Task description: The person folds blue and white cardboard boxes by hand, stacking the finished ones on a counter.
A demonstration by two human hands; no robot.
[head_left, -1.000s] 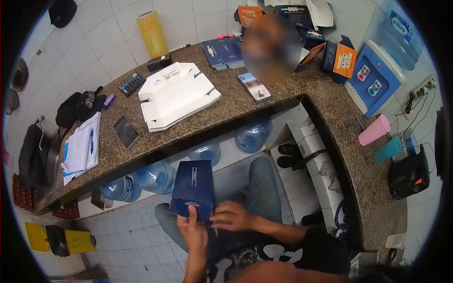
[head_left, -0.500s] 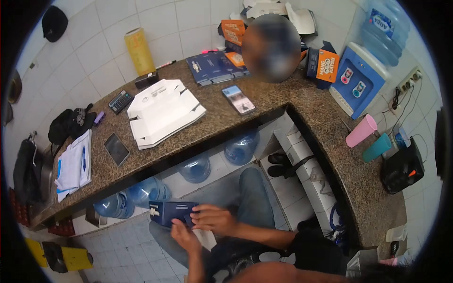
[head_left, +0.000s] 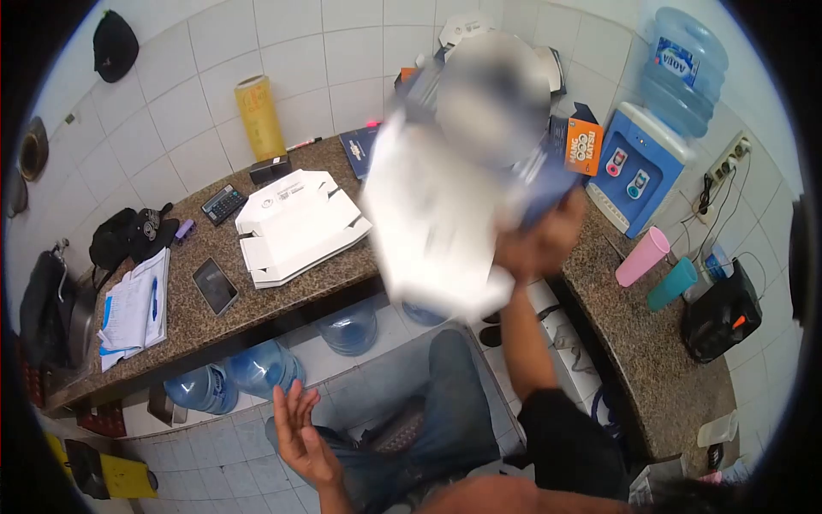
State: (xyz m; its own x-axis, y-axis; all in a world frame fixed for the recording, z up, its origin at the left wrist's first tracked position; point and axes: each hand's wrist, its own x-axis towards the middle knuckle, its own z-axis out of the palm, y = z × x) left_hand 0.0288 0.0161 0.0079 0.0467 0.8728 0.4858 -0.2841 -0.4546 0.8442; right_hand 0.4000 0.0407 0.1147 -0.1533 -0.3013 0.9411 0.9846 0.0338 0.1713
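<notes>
My right hand is raised over the counter corner, smeared by motion. Its fingers grip the edge of a cardboard box, spread out with the white inside showing and a dark blue outer side at the right. My left hand hangs above my lap, empty, fingers apart. On the counter to the left lies a stack of flat white box blanks. Behind the moving box, folded dark blue boxes are partly hidden. A blurred round patch covers part of the far corner and the box's upper end.
The granite counter bends round my knees. On it are a calculator, a phone, papers, a yellow roll, an orange-blue box, a water dispenser and cups. Water jugs stand below.
My right hand has swung from my lap up to the far counter, carrying the box, which is now spread out. My left hand has let go and opened. The view has shifted slightly.
</notes>
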